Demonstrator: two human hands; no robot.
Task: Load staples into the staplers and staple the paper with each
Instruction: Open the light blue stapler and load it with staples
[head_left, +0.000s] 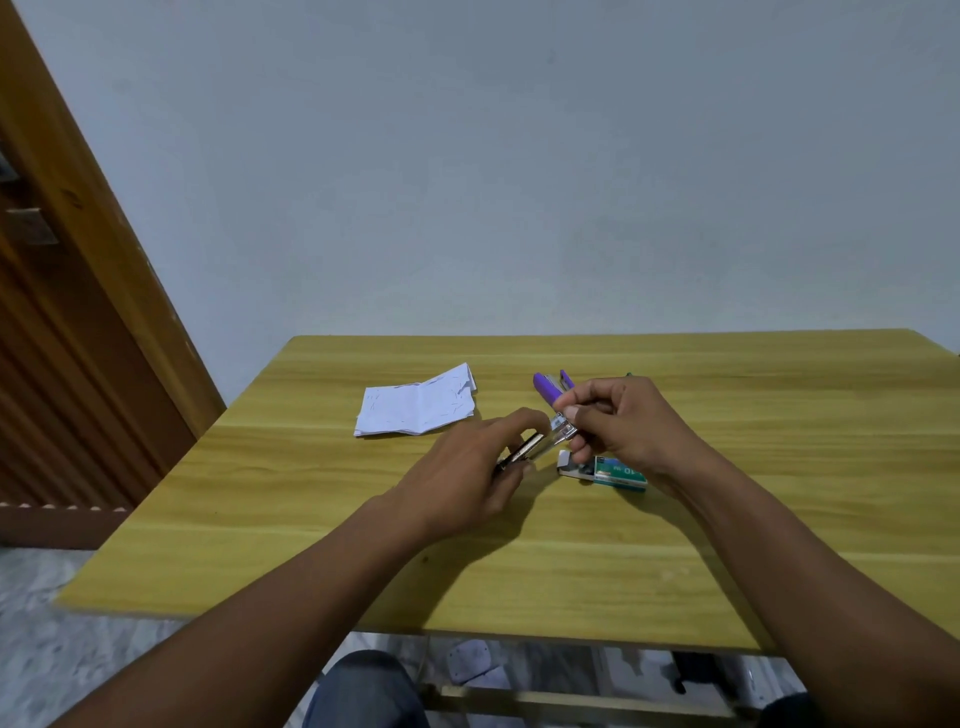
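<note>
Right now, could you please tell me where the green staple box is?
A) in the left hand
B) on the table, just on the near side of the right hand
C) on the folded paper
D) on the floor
B: the green staple box lies on the table close under the right hand, while the left hand grips the silver stapler, whose front end the right hand pinches.

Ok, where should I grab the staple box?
Probably pinch the green sleeve of the staple box across its long sides, coming from above on the near side. It lies flat on the table, and its white tray sticks out on the left, so pulling there may slide it out. The right hand is over its far edge.
</note>
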